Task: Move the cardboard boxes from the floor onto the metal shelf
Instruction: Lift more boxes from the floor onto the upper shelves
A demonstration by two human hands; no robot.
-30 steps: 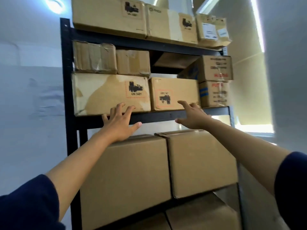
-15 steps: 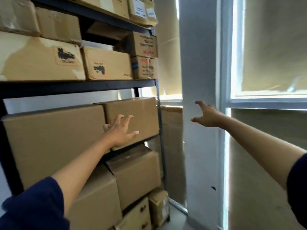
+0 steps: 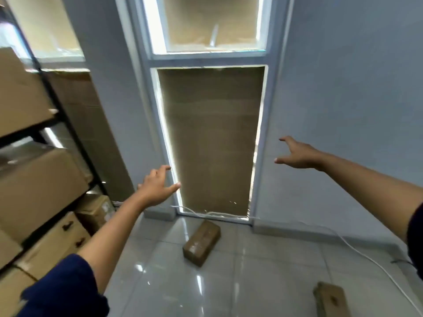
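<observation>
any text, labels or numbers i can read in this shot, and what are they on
No text can be read here.
Small box on the shelf: a pale label on its side, too blurred to read.
Cardboard box on the floor: tape and faint marks on top, no legible words.
Second floor box: a dark mark, unreadable.
Large shelf boxes: plain faces, motion-blurred.
</observation>
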